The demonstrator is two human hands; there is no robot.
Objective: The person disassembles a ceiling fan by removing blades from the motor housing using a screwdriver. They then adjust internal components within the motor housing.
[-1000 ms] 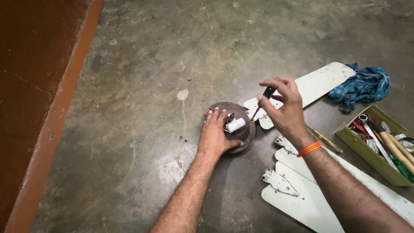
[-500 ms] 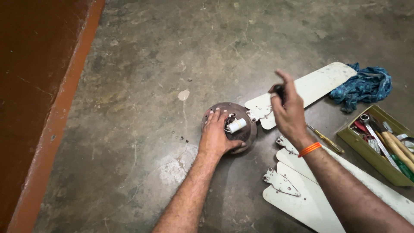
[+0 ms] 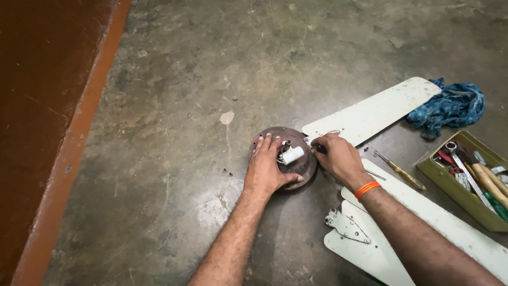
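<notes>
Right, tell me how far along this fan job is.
Done: three white blades lie loose on the concrete floor, one with its metal bracket showing. In hand: the left hand holds down the round motor housing; the right hand works a dark-handled tool at its rim. Left: the white capacitor and wires remain attached.

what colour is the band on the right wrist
Orange: the wristband sits just behind the right hand, clear in the head view.

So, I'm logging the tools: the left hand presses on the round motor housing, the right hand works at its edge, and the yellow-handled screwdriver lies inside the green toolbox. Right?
Not quite. The head view shows the screwdriver on the floor, outside the toolbox. The left hand does press the motor housing, and the right hand works at its edge.
</notes>
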